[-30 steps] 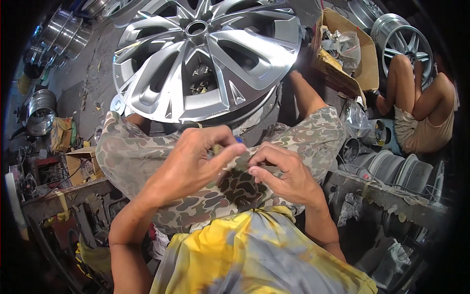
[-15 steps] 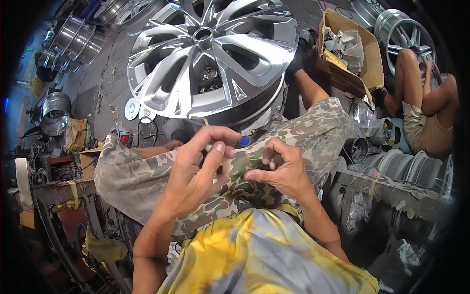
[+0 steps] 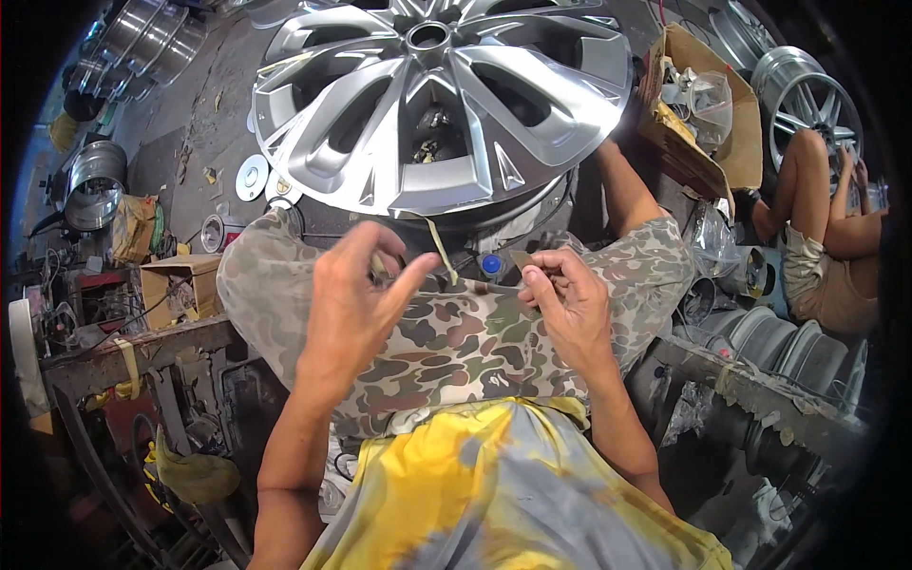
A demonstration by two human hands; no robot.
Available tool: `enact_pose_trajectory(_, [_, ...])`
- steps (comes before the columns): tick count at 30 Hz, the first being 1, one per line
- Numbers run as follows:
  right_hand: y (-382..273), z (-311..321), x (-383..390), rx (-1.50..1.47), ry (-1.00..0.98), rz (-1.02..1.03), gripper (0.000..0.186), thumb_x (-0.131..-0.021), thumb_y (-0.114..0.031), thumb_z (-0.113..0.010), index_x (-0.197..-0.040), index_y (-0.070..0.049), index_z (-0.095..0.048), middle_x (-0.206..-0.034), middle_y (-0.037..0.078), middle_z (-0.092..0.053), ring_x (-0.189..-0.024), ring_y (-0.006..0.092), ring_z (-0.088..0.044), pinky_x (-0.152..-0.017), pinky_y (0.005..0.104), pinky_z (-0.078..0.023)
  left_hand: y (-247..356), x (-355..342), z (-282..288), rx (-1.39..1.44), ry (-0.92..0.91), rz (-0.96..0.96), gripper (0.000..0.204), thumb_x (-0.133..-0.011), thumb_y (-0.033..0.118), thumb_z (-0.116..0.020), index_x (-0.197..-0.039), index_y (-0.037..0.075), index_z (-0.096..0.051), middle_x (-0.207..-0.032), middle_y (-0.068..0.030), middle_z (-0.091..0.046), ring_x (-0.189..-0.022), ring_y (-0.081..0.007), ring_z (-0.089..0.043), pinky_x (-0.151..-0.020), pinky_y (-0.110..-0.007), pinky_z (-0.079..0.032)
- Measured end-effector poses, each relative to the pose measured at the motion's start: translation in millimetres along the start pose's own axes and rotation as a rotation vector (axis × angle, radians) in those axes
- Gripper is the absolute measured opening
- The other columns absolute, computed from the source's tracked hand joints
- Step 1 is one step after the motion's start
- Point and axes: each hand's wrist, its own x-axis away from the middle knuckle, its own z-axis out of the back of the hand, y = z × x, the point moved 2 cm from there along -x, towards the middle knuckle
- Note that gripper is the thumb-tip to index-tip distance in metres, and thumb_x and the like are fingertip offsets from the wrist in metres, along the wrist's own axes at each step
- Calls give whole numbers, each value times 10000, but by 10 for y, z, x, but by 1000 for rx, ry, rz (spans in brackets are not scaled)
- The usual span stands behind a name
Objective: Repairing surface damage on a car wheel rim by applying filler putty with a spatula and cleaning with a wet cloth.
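A large silver alloy wheel [image 3: 418, 185] lies face up in front of my knees. From its near rim hangs a narrow pale-yellow strip [image 3: 440, 252], like tape, just beyond my left hand [image 3: 356, 294]. That hand is blurred, its fingers curled and its thumb held apart; a yellowish bit shows among the fingers, too unclear to name. Between the thumb and fingers of my right hand [image 3: 570, 299] is a small flat tan piece [image 3: 520, 257], its tip pointing toward the wheel. A round blue cap [image 3: 491, 264] sits between the hands, below the wheel's edge.
An open cardboard box [image 3: 736, 123] with plastic bags stands to the right of the wheel. Beyond it another person [image 3: 817, 218] sits by another wheel [image 3: 803, 104]. Metal benches [image 3: 760, 380] flank me. More wheels [image 3: 142, 43] are stacked at far left; white discs [image 3: 252, 178] lie nearby.
My hands have moved apart, the left one leftward, the right one slightly up. The yellow strip now hangs in plain sight from the wheel, and a tan piece shows in my right fingers. The view has shifted.
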Motion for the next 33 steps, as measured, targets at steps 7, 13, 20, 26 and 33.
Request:
enact_pose_trajectory(7, [-101, -103, -114, -5, 34, 34, 149, -1061, -48, -764, -1131, 77, -722, -1019, 85, -758, -845, 133, -794, -699, 258, -609, -261, -255, -316, -110, -126, 231, 437, -1030, 331, -834, -901, -82, -776, -518, -124, -560, -455, -205, -522, -552, -382, -463])
enact_pose_trajectory(13, [-62, -44, -197, -5, 110, -25, 169, -1059, -33, -768, -1189, 66, -723, -952, 70, -766, -833, 121, -779, -719, 246, -605, -101, -100, -134, -3, -40, -77, 134, -1003, 86, -790, -974, -38, -747, -836, -164, -732, -691, -340, -694, -659, -410, -534])
enact_pose_trajectory(20, [-212, -16, -418, -62, 130, -14, 339, -1054, -4, -767, -1379, 69, -706, -967, 64, -772, -845, 87, -741, -748, 235, -628, 535, -85, 286, -55, -101, -285, 202, -916, 135, -895, -948, 5, -745, -992, -108, -775, -793, -281, -742, -696, -373, -591])
enact_pose_trajectory(26, [-254, -19, -510, -73, 112, -13, 355, -1051, 2, -767, -1400, 54, -722, -996, 79, -784, -847, 86, -736, -743, 234, -629, 296, -252, -328, 109, -402, -271, 285, -939, 226, -896, -887, -5, -737, -1397, -164, -745, -830, -367, -770, -731, -439, -618])
enact_pose_trajectory(33, [-214, 25, -554, -68, 114, -8, 356, -1047, 16, -765, -1400, 52, -729, -1011, 90, -790, -845, 95, -743, -717, 238, -618, 253, -264, -536, 104, -440, -306, 317, -987, 249, -850, -863, -17, -731, -1549, -185, -660, -731, -401, -755, -687, -484, -608])
